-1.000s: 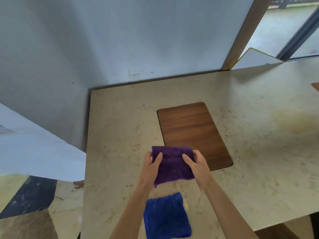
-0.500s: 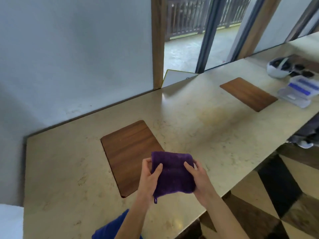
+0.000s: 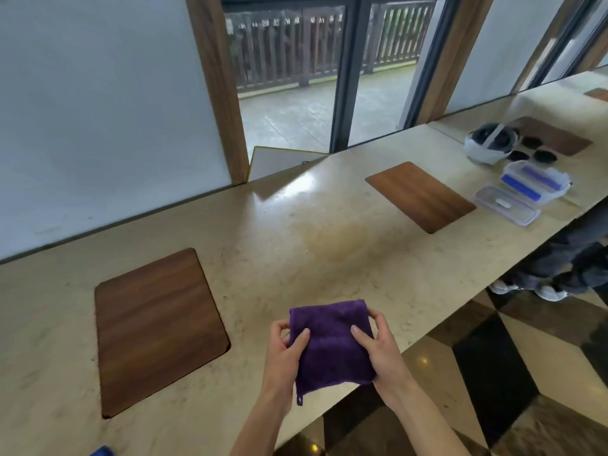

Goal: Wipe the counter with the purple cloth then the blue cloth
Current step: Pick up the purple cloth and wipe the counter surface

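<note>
A folded purple cloth [image 3: 332,343] is held up just above the front edge of the beige stone counter [image 3: 296,251]. My left hand [image 3: 284,352] grips its left side, thumb on top. My right hand [image 3: 378,350] grips its right side. Only a small corner of the blue cloth [image 3: 102,451] shows at the bottom left edge of the frame, lying on the counter.
Two wooden inlay boards are set into the counter, one [image 3: 154,327] left of my hands, one [image 3: 419,195] farther right. Clear plastic boxes [image 3: 523,192] and a white headset [image 3: 487,143] sit at the far right. A person's shoes [image 3: 526,289] stand beyond the counter's edge.
My view has swung right along the counter. Both hands keep holding the purple cloth. The blue cloth has slid almost out of view at the bottom left.
</note>
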The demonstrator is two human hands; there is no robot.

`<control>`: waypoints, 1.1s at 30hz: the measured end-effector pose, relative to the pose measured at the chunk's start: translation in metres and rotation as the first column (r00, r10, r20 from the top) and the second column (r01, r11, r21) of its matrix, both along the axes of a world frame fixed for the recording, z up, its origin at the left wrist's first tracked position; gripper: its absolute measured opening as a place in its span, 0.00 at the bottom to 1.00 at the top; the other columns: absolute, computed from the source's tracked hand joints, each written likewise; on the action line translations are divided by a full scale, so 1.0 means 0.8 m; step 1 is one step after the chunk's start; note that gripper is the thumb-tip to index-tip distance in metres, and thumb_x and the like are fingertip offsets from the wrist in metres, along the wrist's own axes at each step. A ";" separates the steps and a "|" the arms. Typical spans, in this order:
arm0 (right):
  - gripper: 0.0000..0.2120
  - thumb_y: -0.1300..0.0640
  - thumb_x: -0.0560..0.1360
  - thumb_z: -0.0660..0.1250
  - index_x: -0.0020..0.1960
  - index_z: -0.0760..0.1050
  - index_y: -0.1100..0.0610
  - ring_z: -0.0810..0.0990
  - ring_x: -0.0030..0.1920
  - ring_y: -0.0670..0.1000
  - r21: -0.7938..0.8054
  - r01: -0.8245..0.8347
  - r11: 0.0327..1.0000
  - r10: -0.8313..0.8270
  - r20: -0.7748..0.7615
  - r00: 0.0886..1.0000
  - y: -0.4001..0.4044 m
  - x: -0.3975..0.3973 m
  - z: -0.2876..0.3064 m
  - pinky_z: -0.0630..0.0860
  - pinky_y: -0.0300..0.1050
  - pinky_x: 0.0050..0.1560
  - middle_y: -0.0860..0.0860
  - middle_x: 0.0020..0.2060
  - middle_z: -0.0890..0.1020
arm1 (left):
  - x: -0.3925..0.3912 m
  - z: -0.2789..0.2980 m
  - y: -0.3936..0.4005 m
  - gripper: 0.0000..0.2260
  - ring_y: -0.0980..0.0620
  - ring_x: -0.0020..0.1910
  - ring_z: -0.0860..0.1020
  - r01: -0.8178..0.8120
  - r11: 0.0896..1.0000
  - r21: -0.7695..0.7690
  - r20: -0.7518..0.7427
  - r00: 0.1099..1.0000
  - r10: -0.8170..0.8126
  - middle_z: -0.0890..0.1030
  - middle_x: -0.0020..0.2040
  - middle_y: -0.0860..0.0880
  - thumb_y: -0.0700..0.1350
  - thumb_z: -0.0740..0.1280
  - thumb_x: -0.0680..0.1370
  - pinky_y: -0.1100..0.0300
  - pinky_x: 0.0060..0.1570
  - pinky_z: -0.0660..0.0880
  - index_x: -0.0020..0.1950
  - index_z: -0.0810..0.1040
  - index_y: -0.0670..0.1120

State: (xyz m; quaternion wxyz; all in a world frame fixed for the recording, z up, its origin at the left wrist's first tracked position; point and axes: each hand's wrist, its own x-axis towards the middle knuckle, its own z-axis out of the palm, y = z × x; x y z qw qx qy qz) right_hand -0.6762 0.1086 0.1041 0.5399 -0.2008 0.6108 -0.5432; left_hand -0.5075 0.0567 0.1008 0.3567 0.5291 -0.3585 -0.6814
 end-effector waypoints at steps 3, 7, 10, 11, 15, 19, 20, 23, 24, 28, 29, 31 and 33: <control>0.16 0.55 0.81 0.69 0.64 0.73 0.40 0.87 0.53 0.56 0.026 -0.027 0.999 0.027 0.018 0.999 -0.012 -0.041 -0.009 0.85 0.55 0.49 0.50 0.57 0.86 | -0.037 -0.009 -0.006 0.11 0.43 0.48 0.86 -0.017 1.000 0.016 0.031 0.999 0.017 0.87 0.52 0.45 0.46 0.70 0.80 0.46 0.47 0.84 0.59 0.73 0.48; 0.17 0.55 0.81 0.69 0.65 0.72 0.41 0.88 0.52 0.55 0.045 -0.075 0.996 0.074 0.033 0.997 -0.042 -0.082 -0.025 0.85 0.50 0.45 0.48 0.55 0.87 | -0.076 -0.022 -0.027 0.10 0.41 0.50 0.86 -0.063 0.998 0.004 0.056 0.996 0.063 0.86 0.54 0.43 0.46 0.70 0.80 0.45 0.48 0.83 0.59 0.72 0.48; 0.17 0.55 0.80 0.70 0.65 0.72 0.40 0.88 0.51 0.53 0.044 -0.108 0.993 0.107 0.035 0.994 -0.073 -0.105 -0.033 0.85 0.47 0.42 0.45 0.52 0.87 | -0.100 -0.033 -0.050 0.10 0.39 0.50 0.85 -0.111 0.994 -0.007 0.065 0.992 0.112 0.86 0.53 0.42 0.45 0.70 0.80 0.44 0.47 0.82 0.58 0.72 0.48; 0.17 0.54 0.80 0.71 0.64 0.72 0.39 0.88 0.51 0.53 0.041 -0.116 0.992 0.114 0.031 0.993 -0.085 -0.112 -0.035 0.85 0.46 0.42 0.44 0.52 0.87 | -0.108 -0.036 -0.059 0.10 0.39 0.50 0.85 -0.127 0.992 -0.010 0.058 0.990 0.128 0.86 0.52 0.42 0.45 0.71 0.80 0.45 0.46 0.82 0.58 0.72 0.48; 0.17 0.51 0.78 0.73 0.62 0.73 0.37 0.88 0.50 0.53 0.045 -0.140 0.989 0.139 0.009 0.990 -0.131 -0.145 -0.047 0.85 0.48 0.41 0.42 0.52 0.87 | -0.142 -0.055 -0.098 0.11 0.39 0.46 0.86 -0.175 0.985 0.006 0.031 0.984 0.175 0.88 0.48 0.44 0.44 0.72 0.79 0.46 0.42 0.83 0.57 0.72 0.48; 0.17 0.54 0.79 0.72 0.63 0.73 0.40 0.88 0.51 0.55 0.054 -0.175 0.983 0.175 -0.010 0.984 -0.180 -0.178 -0.065 0.85 0.51 0.44 0.46 0.53 0.87 | -0.177 -0.079 -0.140 0.14 0.38 0.45 0.86 -0.248 0.969 0.026 0.010 0.969 0.247 0.87 0.47 0.42 0.45 0.74 0.77 0.45 0.43 0.81 0.57 0.72 0.47; 0.17 0.55 0.80 0.71 0.63 0.73 0.41 0.88 0.52 0.55 0.055 -0.184 0.981 0.185 -0.018 0.982 -0.192 -0.187 -0.070 0.85 0.52 0.46 0.47 0.54 0.87 | -0.186 -0.085 -0.150 0.15 0.38 0.45 0.86 -0.269 0.963 0.028 0.013 0.963 0.268 0.87 0.47 0.41 0.45 0.74 0.76 0.44 0.44 0.81 0.56 0.72 0.47; 0.16 0.56 0.80 0.70 0.64 0.73 0.40 0.88 0.52 0.56 0.074 -0.226 0.971 0.229 -0.040 0.973 -0.225 -0.211 -0.079 0.85 0.52 0.47 0.47 0.55 0.87 | -0.211 -0.103 -0.172 0.12 0.34 0.47 0.85 -0.328 0.944 0.031 0.027 0.945 0.327 0.86 0.49 0.38 0.41 0.73 0.78 0.38 0.48 0.80 0.56 0.71 0.44; 0.17 0.56 0.81 0.70 0.63 0.73 0.39 0.88 0.52 0.56 0.080 -0.236 0.968 0.240 -0.043 0.970 -0.233 -0.217 -0.082 0.85 0.50 0.45 0.47 0.54 0.87 | -0.217 -0.108 -0.177 0.11 0.35 0.46 0.84 -0.339 0.940 0.043 0.029 0.941 0.338 0.86 0.49 0.37 0.39 0.72 0.79 0.38 0.48 0.80 0.55 0.71 0.44; 0.18 0.56 0.81 0.70 0.62 0.74 0.36 0.88 0.49 0.54 0.109 -0.284 0.953 0.291 -0.056 0.955 -0.263 -0.235 -0.092 0.84 0.45 0.41 0.46 0.53 0.88 | -0.234 -0.122 -0.194 0.10 0.39 0.43 0.83 -0.374 0.925 0.067 0.044 0.927 0.372 0.85 0.50 0.35 0.37 0.71 0.79 0.45 0.44 0.79 0.55 0.71 0.44; 0.18 0.56 0.81 0.70 0.62 0.74 0.35 0.88 0.49 0.54 0.117 -0.294 0.949 0.303 -0.069 0.950 -0.268 -0.238 -0.097 0.84 0.46 0.42 0.45 0.53 0.87 | -0.238 -0.125 -0.198 0.10 0.38 0.44 0.83 -0.383 0.921 0.072 0.048 0.924 0.380 0.85 0.50 0.35 0.36 0.71 0.79 0.44 0.45 0.79 0.55 0.71 0.44; 0.18 0.57 0.81 0.69 0.62 0.75 0.35 0.88 0.50 0.54 0.126 -0.312 0.942 0.324 -0.091 0.942 -0.277 -0.244 -0.107 0.84 0.46 0.44 0.45 0.54 0.87 | -0.244 -0.135 -0.203 0.10 0.37 0.45 0.83 -0.397 0.914 0.083 0.056 0.918 0.393 0.85 0.51 0.36 0.36 0.71 0.78 0.41 0.47 0.79 0.54 0.72 0.44; 0.19 0.58 0.81 0.69 0.61 0.75 0.34 0.88 0.50 0.52 0.126 -0.327 0.936 0.341 -0.110 0.934 -0.285 -0.249 -0.114 0.84 0.44 0.43 0.45 0.53 0.87 | -0.248 -0.143 -0.206 0.10 0.38 0.46 0.84 -0.411 0.908 0.084 0.065 0.911 0.407 0.85 0.51 0.37 0.36 0.72 0.78 0.42 0.48 0.79 0.54 0.72 0.44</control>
